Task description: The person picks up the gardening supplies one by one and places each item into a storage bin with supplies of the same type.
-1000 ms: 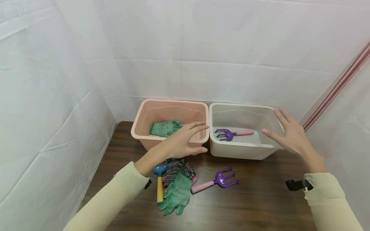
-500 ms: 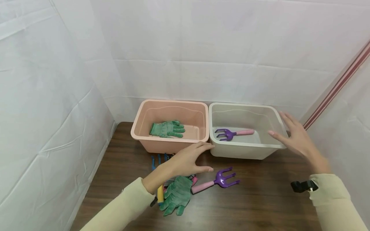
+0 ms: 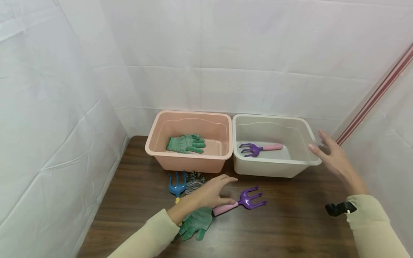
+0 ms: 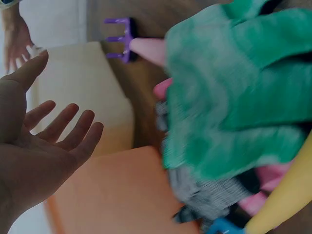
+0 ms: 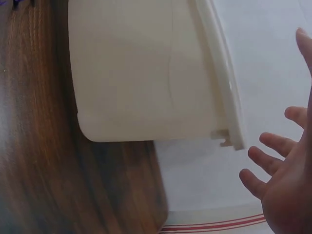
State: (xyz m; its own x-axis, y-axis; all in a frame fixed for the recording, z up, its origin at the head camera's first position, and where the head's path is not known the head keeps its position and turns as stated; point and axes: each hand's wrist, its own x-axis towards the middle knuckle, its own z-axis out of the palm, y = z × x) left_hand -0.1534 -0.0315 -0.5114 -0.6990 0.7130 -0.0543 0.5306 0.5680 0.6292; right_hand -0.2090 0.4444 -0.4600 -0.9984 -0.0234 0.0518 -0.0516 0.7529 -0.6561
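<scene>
My left hand (image 3: pixel 209 194) hovers, fingers spread and holding nothing, over a small pile on the table. Under it lie a green glove (image 3: pixel 197 224), a grey-black striped glove (image 3: pixel 193 184) with pink showing at its edge in the left wrist view, and a blue hand fork (image 3: pixel 177 188) whose yellow handle (image 4: pixel 282 190) is partly covered. A purple hand fork (image 3: pixel 247 200) with a pink handle reaches out from the pile's right side. At the right end of the white bin (image 3: pixel 267 168), my right hand (image 3: pixel 337 161) is relaxed beside the rim, holding nothing.
A pink bin (image 3: pixel 190 163) stands left of the white one, with a green glove (image 3: pixel 185 144) inside. Another purple hand fork (image 3: pixel 256 149) lies in the white bin. White sheeting (image 3: pixel 206 86) hangs behind and at both sides of the wooden table (image 3: pixel 290 222).
My left hand has come down and toward me, from the pink bin's front rim to above the pile. The right hand has shifted slightly right and down, off the white bin's opening.
</scene>
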